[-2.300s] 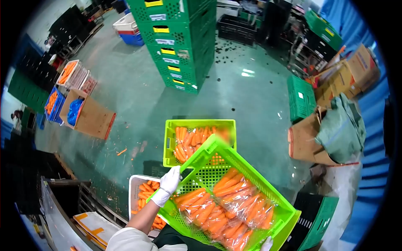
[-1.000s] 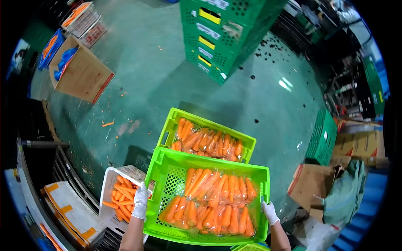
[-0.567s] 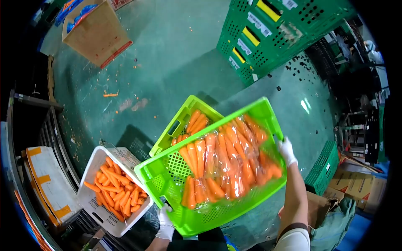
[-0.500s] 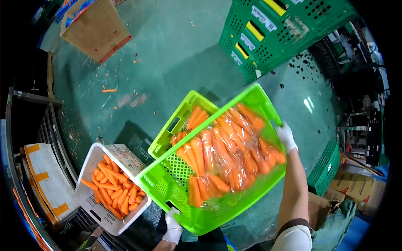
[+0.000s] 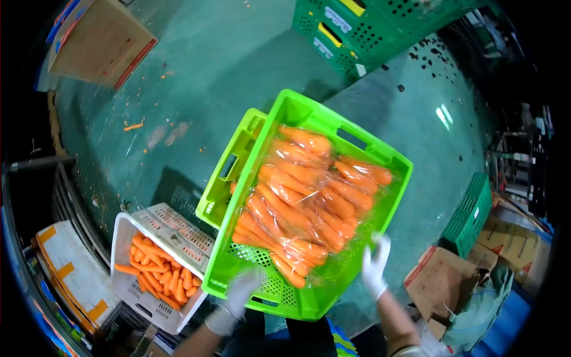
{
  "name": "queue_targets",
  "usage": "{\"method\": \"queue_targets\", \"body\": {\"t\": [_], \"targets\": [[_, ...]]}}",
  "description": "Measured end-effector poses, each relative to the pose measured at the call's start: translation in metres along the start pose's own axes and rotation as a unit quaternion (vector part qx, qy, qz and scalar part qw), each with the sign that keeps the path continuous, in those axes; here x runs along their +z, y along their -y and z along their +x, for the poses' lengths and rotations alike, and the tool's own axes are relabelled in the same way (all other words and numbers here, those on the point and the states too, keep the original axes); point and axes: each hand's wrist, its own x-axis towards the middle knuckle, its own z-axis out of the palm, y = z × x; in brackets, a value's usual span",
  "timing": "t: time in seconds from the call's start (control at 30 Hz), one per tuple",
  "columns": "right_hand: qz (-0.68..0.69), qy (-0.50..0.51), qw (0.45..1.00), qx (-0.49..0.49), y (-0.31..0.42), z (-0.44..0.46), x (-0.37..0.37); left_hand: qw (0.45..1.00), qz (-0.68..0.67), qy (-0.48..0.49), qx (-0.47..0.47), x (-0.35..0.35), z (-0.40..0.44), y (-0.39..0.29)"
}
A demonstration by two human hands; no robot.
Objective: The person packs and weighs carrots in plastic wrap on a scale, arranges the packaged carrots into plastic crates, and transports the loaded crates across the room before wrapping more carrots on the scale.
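Clear bags of carrots (image 5: 297, 196) lie in a bright green crate (image 5: 389, 157), which rests at an angle over a yellow-green crate (image 5: 215, 199). Gloved in white, my left hand (image 5: 241, 291) is at the near-left edge of the bright green crate, by its handle slot; motion smears its fingers. My right hand (image 5: 376, 265), also gloved, is beside the crate's right wall with its fingers apart and nothing in them. Loose carrots (image 5: 160, 271) fill part of a white basket (image 5: 128, 297) left of the crates.
Tall stacked green crates (image 5: 363, 35) stand at the top. A cardboard box (image 5: 104, 44) is at upper left, a taped white box (image 5: 74, 271) at lower left. At right are a dark green crate (image 5: 470, 214), an open carton (image 5: 440, 279) and a green sack (image 5: 482, 309).
The bright green crate has turned and now lies lengthwise away from me. My right hand has let go of its far-right end and come nearer. My left hand has shifted slightly left and up.
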Motion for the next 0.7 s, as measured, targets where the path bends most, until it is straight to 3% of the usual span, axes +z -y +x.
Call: {"method": "queue_targets", "body": {"t": [0.03, 0.07, 0.1, 0.17, 0.2, 0.23, 0.3, 0.33, 0.4, 0.47, 0.57, 0.7], "targets": [[0.007, 0.011, 0.994, 0.109, -0.003, -0.052, -0.012, 0.975, 0.173, -0.086, 0.106, -0.009, 0.033, -0.028], [-0.013, -0.017, 0.982, 0.187, -0.006, -0.103, -0.015, 0.923, 0.249, -0.122, 0.267, -0.003, 0.053, -0.077], [-0.012, -0.049, 0.957, 0.284, 0.001, -0.146, -0.013, 0.905, 0.239, -0.144, 0.322, -0.006, 0.083, -0.103], [0.17, 0.007, 0.842, 0.511, 0.022, -0.206, -0.001, 0.877, 0.334, -0.144, 0.314, -0.003, 0.129, -0.141], [0.225, 0.057, 0.826, 0.513, 0.04, -0.218, 0.014, 0.843, 0.386, -0.195, 0.32, 0.008, 0.145, -0.143], [0.28, 0.107, 0.806, 0.51, 0.056, -0.227, 0.029, 0.844, 0.389, -0.19, 0.317, 0.006, 0.163, -0.138], [0.113, 0.002, 0.863, 0.492, 0.048, -0.248, 0.064, 0.877, 0.421, -0.148, 0.175, -0.001, 0.192, -0.126], [0.004, -0.006, 0.883, 0.47, 0.044, -0.242, 0.07, 0.878, 0.422, -0.145, 0.173, 0.001, 0.195, -0.123], [-0.022, 0.063, 0.884, 0.463, 0.036, -0.233, 0.058, 0.831, 0.456, -0.208, 0.243, -0.002, 0.194, -0.117], [-0.041, 0.13, 0.886, 0.443, 0.036, -0.22, 0.043, 0.824, 0.464, -0.212, 0.245, -0.007, 0.196, -0.115], [-0.04, 0.161, 0.892, 0.421, 0.022, -0.21, 0.027, 0.82, 0.457, -0.221, 0.264, -0.011, 0.193, -0.107], [-0.154, 0.143, 0.909, 0.361, -0.032, -0.164, -0.015, 0.832, 0.424, -0.285, 0.217, -0.005, 0.157, -0.082]]}}
